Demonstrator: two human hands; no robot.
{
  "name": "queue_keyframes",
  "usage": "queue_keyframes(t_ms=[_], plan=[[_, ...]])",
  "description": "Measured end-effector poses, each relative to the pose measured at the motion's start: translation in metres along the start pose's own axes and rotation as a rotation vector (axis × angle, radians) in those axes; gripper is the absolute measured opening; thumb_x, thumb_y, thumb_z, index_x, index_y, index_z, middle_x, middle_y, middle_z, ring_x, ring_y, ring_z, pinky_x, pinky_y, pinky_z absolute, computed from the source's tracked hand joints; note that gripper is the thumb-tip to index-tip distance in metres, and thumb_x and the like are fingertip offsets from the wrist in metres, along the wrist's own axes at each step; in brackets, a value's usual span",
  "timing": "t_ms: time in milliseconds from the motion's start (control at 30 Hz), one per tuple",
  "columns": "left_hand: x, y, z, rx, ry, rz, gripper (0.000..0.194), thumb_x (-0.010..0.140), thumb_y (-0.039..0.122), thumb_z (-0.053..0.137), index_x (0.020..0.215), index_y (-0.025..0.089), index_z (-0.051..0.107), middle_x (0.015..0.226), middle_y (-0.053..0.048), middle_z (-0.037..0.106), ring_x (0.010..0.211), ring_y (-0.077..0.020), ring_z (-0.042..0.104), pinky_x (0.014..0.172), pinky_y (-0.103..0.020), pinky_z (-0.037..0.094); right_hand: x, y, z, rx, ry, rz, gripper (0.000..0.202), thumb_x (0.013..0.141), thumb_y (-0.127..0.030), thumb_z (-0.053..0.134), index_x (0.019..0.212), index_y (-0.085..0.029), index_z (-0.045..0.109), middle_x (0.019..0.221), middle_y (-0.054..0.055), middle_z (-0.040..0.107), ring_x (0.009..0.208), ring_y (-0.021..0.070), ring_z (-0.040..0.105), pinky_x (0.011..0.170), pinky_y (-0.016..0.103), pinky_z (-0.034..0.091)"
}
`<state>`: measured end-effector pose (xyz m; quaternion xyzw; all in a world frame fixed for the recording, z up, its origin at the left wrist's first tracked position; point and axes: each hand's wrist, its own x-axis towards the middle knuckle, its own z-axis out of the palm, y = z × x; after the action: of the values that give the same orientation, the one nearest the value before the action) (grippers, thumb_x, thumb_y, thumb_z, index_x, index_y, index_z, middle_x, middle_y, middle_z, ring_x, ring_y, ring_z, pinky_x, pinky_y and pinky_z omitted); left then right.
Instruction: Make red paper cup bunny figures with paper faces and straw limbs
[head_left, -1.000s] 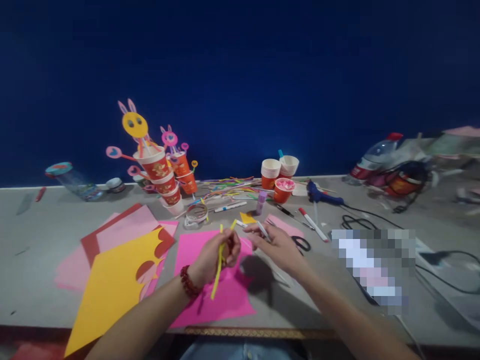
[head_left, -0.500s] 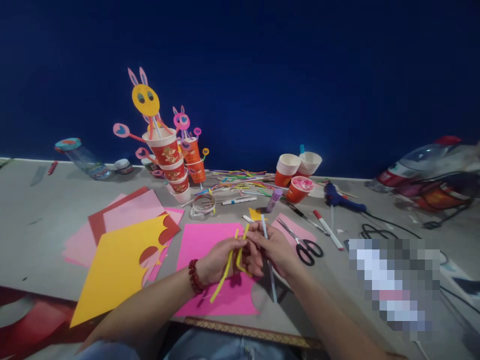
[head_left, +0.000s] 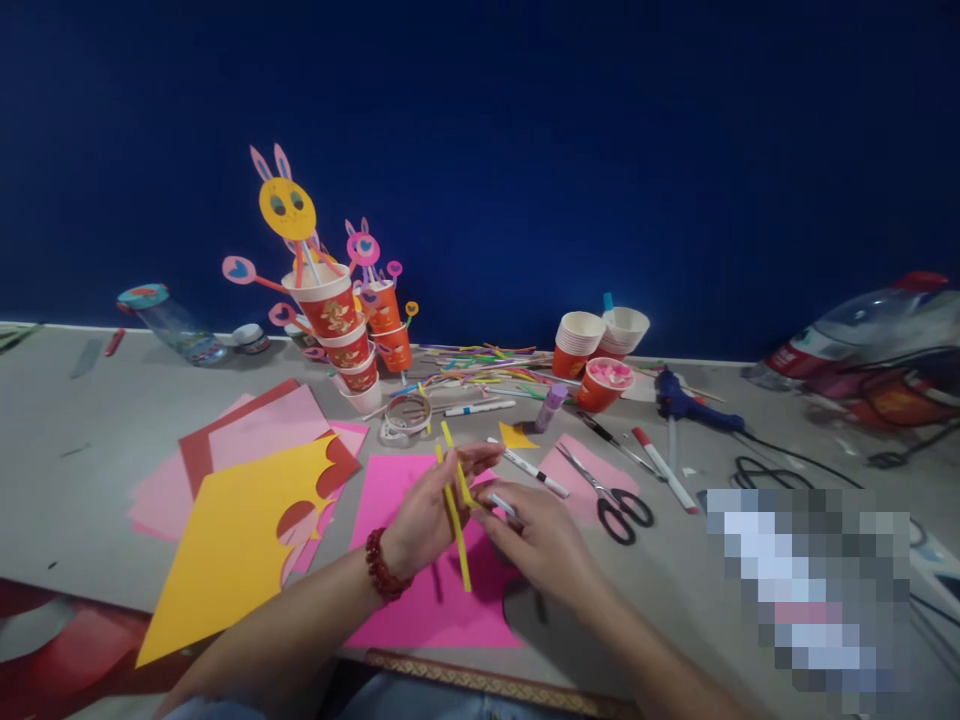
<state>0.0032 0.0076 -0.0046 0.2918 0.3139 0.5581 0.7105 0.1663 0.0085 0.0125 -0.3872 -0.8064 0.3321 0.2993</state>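
My left hand [head_left: 427, 505] holds two thin yellow straws; one long yellow straw [head_left: 460, 545] slants down past the palm. Its thumb presses against them while the other fingers stretch to the right. A second yellow straw [head_left: 450, 440] is bent, its lower part reaching my right hand [head_left: 544, 535]. That hand is closed around a pale blue straw [head_left: 504, 508], whose tip sticks out leftward, and its fingertips meet the bent yellow straw. Whether the two straws touch I cannot make out. Beneath both hands lies a bright pink paper sheet [head_left: 390, 610].
Scissors [head_left: 604, 490] and a marker [head_left: 664, 470] lie right of my hands. Yellow paper [head_left: 217, 550] with cut-outs covers other sheets at left. Behind stand decorated paper cups [head_left: 326, 310], loose coloured straws [head_left: 487, 375], stacked cups [head_left: 577, 340] and a glue gun [head_left: 686, 400].
The yellow straws have swung, the long one now slanting down to the right. My right hand has lowered, and its pale straw has turned from upright to pointing left. A white marker behind is uncovered.
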Motion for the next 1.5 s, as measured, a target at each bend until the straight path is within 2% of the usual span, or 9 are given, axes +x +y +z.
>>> queue_keyframes(t_ms=[67,133,267,433,667,867,1100,1367,1500], plan=[[-0.001,0.003,-0.001,0.103,0.026,0.058,0.04,0.089,0.053,0.066,0.103,0.016,0.076,0.114,-0.01,0.07,0.11,-0.0235,0.061,0.093,-0.032,0.049,0.0,0.002,0.001,-0.047,-0.008,0.013,0.022,0.099,-0.031,0.053,0.084,-0.021,0.066,0.076,0.002,0.071,0.07,0.0177,0.063,0.064,0.026,0.042],[-0.003,0.006,-0.002,0.258,0.052,0.081,0.039,0.089,0.053,0.067,0.101,0.016,0.074,0.096,-0.007,0.068,0.089,-0.0183,0.06,0.08,-0.028,0.049,0.0,0.004,0.0,-0.1,0.031,0.021,0.026,0.098,-0.03,0.053,0.075,-0.02,0.062,0.07,0.001,0.066,0.065,0.0166,0.059,0.061,0.025,0.038],[-0.007,0.015,-0.003,0.534,0.034,0.023,0.034,0.092,0.051,0.061,0.093,0.017,0.065,0.061,0.006,0.044,0.052,-0.009,0.035,0.051,-0.023,0.03,0.001,0.004,-0.002,-0.154,0.087,0.032,0.021,0.092,-0.023,0.056,0.071,-0.021,0.058,0.065,-0.001,0.06,0.061,0.0153,0.054,0.058,0.025,0.035],[-0.009,0.02,-0.002,0.685,-0.017,0.034,0.029,0.092,0.045,0.062,0.079,0.02,0.057,0.059,0.008,0.041,0.049,-0.0087,0.029,0.049,-0.023,0.024,0.002,0.003,-0.004,-0.116,0.129,0.029,0.023,0.092,-0.025,0.057,0.07,-0.021,0.058,0.063,-0.002,0.058,0.06,0.0151,0.053,0.057,0.025,0.035],[-0.008,0.024,-0.001,0.745,-0.03,0.095,0.02,0.086,0.038,0.068,0.084,0.019,0.064,0.069,0.002,0.059,0.051,-0.0098,0.04,0.05,-0.023,0.03,0.0,0.007,-0.007,-0.095,0.15,0.016,0.023,0.095,-0.028,0.057,0.073,-0.021,0.06,0.068,0.0,0.061,0.065,0.0168,0.057,0.059,0.026,0.037],[-0.005,0.027,0.0,0.83,-0.018,0.148,0.023,0.086,0.039,0.068,0.082,0.017,0.07,0.064,0.002,0.056,0.052,-0.0107,0.044,0.051,-0.024,0.034,0.0,0.01,-0.007,-0.105,0.167,0.002,0.03,0.098,-0.033,0.054,0.071,-0.021,0.054,0.068,0.0,0.059,0.064,0.0167,0.056,0.06,0.026,0.036],[-0.002,0.01,-0.011,0.49,0.007,0.035,0.031,0.087,0.046,0.07,0.083,0.016,0.064,0.049,0.009,0.042,0.041,-0.0052,0.03,0.044,-0.021,0.021,0.001,0.011,-0.003,-0.014,0.211,-0.022,0.025,0.097,-0.03,0.057,0.073,-0.021,0.056,0.068,0.0,0.059,0.065,0.0166,0.056,0.062,0.026,0.039],[-0.008,0.0,0.0,0.12,0.047,0.034,0.03,0.08,0.039,0.08,0.083,0.014,0.064,0.064,0.005,0.053,0.043,-0.0006,0.033,0.044,-0.017,0.023,0.001,0.006,-0.003,0.082,0.224,-0.106,0.025,0.097,-0.028,0.057,0.074,-0.02,0.061,0.066,0.0,0.059,0.063,0.016,0.055,0.06,0.027,0.039],[-0.005,-0.002,-0.005,0.122,-0.002,0.022,0.032,0.078,0.042,0.082,0.082,0.015,0.065,0.064,0.005,0.053,0.044,-0.0021,0.034,0.044,-0.018,0.025,0.001,0.008,-0.005,0.117,0.215,-0.107,0.025,0.096,-0.027,0.058,0.073,-0.02,0.061,0.066,0.0,0.058,0.063,0.016,0.054,0.06,0.027,0.038]])
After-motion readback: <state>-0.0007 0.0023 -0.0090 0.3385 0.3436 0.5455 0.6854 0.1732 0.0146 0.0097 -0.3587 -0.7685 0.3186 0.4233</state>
